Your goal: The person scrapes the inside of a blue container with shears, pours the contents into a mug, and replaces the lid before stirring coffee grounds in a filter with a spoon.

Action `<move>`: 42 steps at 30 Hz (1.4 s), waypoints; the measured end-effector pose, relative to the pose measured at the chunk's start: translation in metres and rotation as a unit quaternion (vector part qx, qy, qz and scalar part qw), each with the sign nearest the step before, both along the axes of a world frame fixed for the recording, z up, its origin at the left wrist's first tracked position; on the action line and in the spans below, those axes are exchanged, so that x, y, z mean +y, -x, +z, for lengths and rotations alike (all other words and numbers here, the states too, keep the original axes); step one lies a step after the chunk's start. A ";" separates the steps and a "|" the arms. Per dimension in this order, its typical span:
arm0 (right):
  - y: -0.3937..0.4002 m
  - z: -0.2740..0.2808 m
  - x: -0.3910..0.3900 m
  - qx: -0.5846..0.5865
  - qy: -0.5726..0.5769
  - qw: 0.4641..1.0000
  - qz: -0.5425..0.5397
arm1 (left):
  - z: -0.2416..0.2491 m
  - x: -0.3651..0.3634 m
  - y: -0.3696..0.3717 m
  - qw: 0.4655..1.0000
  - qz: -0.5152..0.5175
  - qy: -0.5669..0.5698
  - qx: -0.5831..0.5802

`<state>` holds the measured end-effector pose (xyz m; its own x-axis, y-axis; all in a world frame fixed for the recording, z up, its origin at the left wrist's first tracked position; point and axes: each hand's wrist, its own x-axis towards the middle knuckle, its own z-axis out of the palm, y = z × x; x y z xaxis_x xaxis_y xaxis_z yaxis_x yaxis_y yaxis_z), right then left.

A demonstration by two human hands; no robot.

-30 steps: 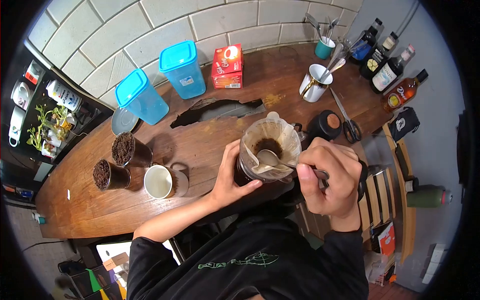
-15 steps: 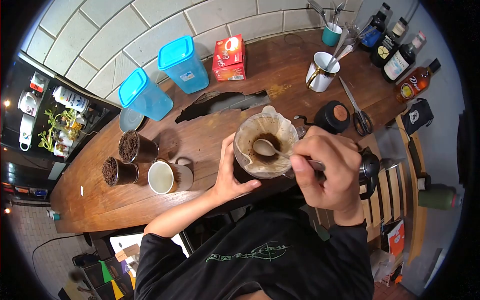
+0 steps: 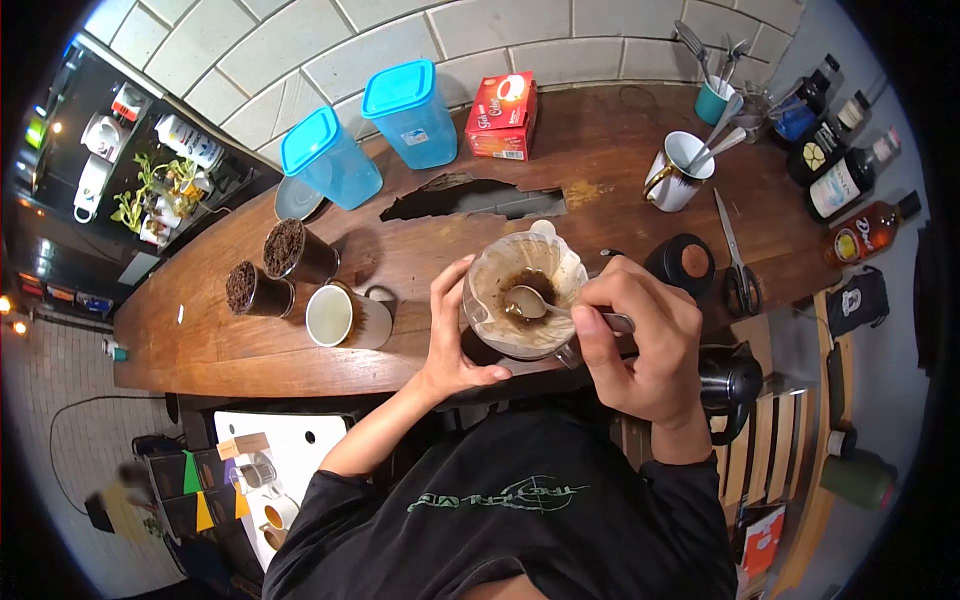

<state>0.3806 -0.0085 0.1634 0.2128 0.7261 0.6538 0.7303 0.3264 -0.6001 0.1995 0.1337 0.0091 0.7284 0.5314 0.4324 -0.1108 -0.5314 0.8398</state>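
A clear coffee dripper (image 3: 512,346) stands near the table's front edge, lined with a white paper filter (image 3: 487,283). Wet brown coffee grounds (image 3: 543,281) lie in the bottom of the filter. My left hand (image 3: 452,345) is cupped around the dripper's left side, thumb at the front and fingers behind. Pinched in my right hand (image 3: 645,345) is a metal spoon (image 3: 524,303), its bowl down inside the filter at the grounds. What the dripper rests on is mostly hidden.
Left stand a mug (image 3: 362,322) and two glasses of dark grounds (image 3: 262,290). Behind are blue-lidded containers (image 3: 425,130), a red box (image 3: 502,120) and a hole (image 3: 480,200) in the tabletop. Right are scissors (image 3: 738,265), a round black grinder (image 3: 681,265), a cutlery mug (image 3: 680,175), bottles (image 3: 840,185) and a black kettle (image 3: 728,385).
The view has shifted, so the table's things sit differently in frame. The spoon stays in the filter, its bowl slightly lower against the grounds. Both hands keep their hold.
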 end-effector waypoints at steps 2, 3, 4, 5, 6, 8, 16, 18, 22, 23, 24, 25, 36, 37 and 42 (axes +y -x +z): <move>-0.008 0.001 -0.001 0.005 -0.010 1.000 0.011 | 0.005 -0.005 -0.005 0.997 0.047 0.005 -0.052; -0.013 0.001 -0.001 0.011 -0.018 1.000 0.017 | 0.008 -0.007 -0.007 0.997 0.060 -0.006 -0.054; -0.016 0.002 -0.002 0.011 -0.019 1.000 0.020 | 0.007 -0.010 -0.009 0.997 0.064 -0.007 -0.053; -0.020 0.005 -0.002 0.021 0.001 0.999 0.032 | 0.005 -0.014 -0.013 0.995 0.079 0.004 -0.069; -0.025 0.008 -0.002 0.030 0.021 0.998 0.045 | 0.002 -0.018 -0.015 0.992 0.094 0.016 -0.085; -0.034 0.011 0.001 0.019 0.050 0.996 0.067 | -0.006 -0.021 -0.012 0.992 0.101 0.029 -0.075; -0.028 0.002 0.009 0.023 0.012 0.994 0.105 | -0.012 -0.020 -0.011 0.992 0.071 0.085 -0.053; -0.021 -0.001 0.006 0.001 0.004 0.998 0.064 | -0.011 -0.021 -0.011 0.992 0.067 0.091 -0.058; 0.002 -0.010 -0.006 0.019 -0.033 0.999 -0.003 | -0.009 -0.017 -0.010 0.995 0.025 0.073 -0.067; 0.004 -0.013 -0.008 0.015 -0.046 0.999 -0.008 | -0.008 -0.018 -0.008 0.994 0.023 0.076 -0.069; 0.007 -0.015 -0.011 0.012 -0.044 0.999 -0.010 | -0.006 -0.018 -0.007 0.997 0.019 0.052 -0.049; 0.009 -0.015 -0.014 0.033 -0.048 0.998 -0.028 | -0.003 -0.017 -0.007 0.999 0.015 0.026 -0.031; 0.009 -0.026 -0.030 0.106 -0.075 0.989 -0.069 | 0.001 -0.015 -0.009 0.999 0.020 0.030 -0.004; 0.008 -0.026 -0.029 0.092 -0.068 0.992 -0.049 | 0.001 -0.015 -0.010 0.999 0.016 0.044 -0.011; -0.015 -0.003 -0.024 -0.054 -0.003 0.998 0.044 | -0.008 -0.018 -0.007 0.997 0.002 0.077 0.001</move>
